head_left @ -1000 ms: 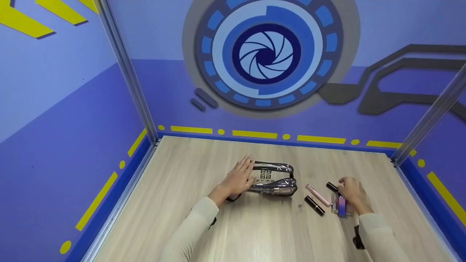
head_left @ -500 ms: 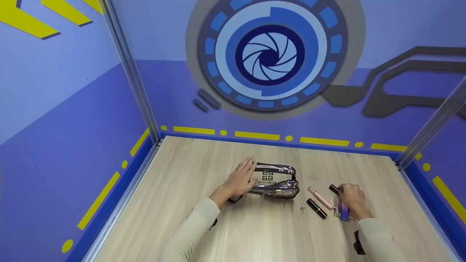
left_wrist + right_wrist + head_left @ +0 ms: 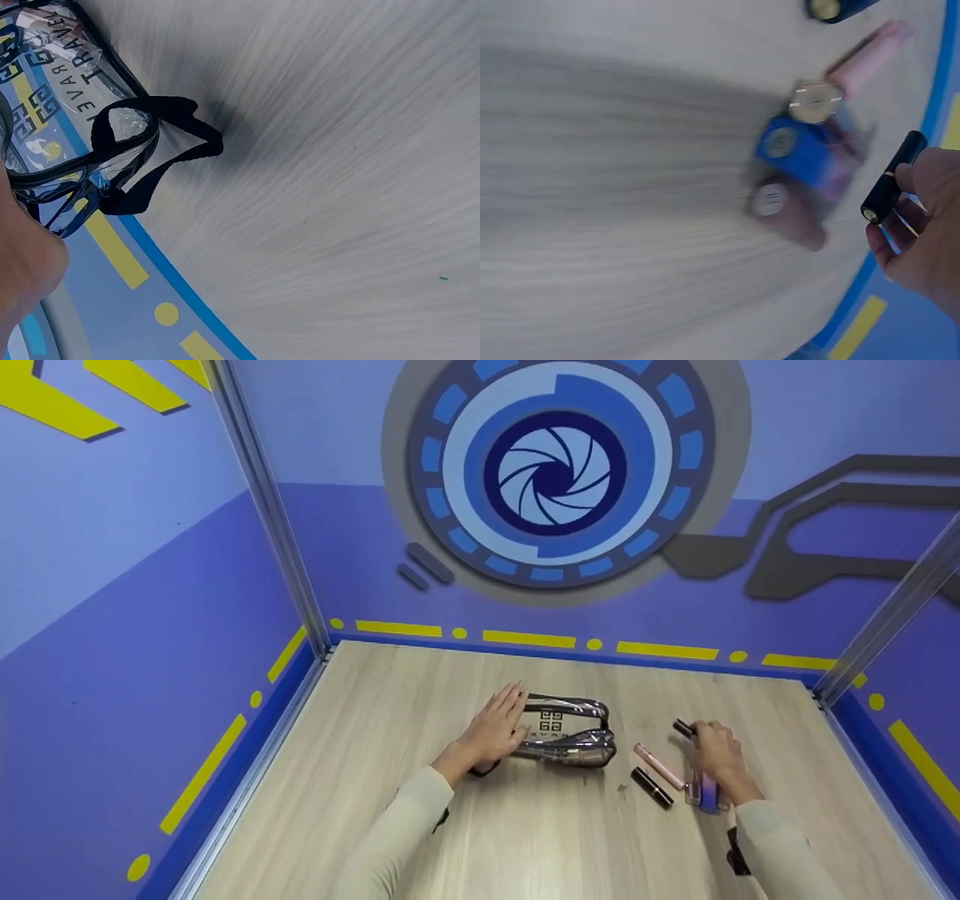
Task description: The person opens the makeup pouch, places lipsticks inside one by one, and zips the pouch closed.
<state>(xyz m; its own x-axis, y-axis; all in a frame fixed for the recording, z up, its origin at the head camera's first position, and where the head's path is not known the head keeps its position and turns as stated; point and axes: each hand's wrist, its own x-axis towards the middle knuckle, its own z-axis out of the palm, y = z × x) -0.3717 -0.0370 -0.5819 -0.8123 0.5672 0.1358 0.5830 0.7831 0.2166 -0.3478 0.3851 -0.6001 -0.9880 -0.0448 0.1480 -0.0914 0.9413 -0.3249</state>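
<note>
My left hand [image 3: 489,733] rests with straight fingers on the left end of a clear, black-trimmed toiletry bag [image 3: 583,756]. Its black strap [image 3: 211,141] shows in the left wrist view, and small items are visible through the clear side. On the right, my right hand [image 3: 718,751] pinches a black lipstick tube [image 3: 883,193] with a gold band between thumb and fingers, raised over the table. Beneath and beside that hand are a blue-purple bottle [image 3: 799,154] and other small bottles, blurred in the right wrist view and partly hidden by the hand in the head view.
Between the bag and the right hand lie a slim pink tube [image 3: 660,767] and a second black tube [image 3: 652,788] with a gold band. The wooden table [image 3: 525,840] meets blue panels [image 3: 345,562] at the back and sides.
My right hand has taken hold of the black lipstick tube and lifted it, shifting slightly left and toward the back. The left hand and the bag stay put.
</note>
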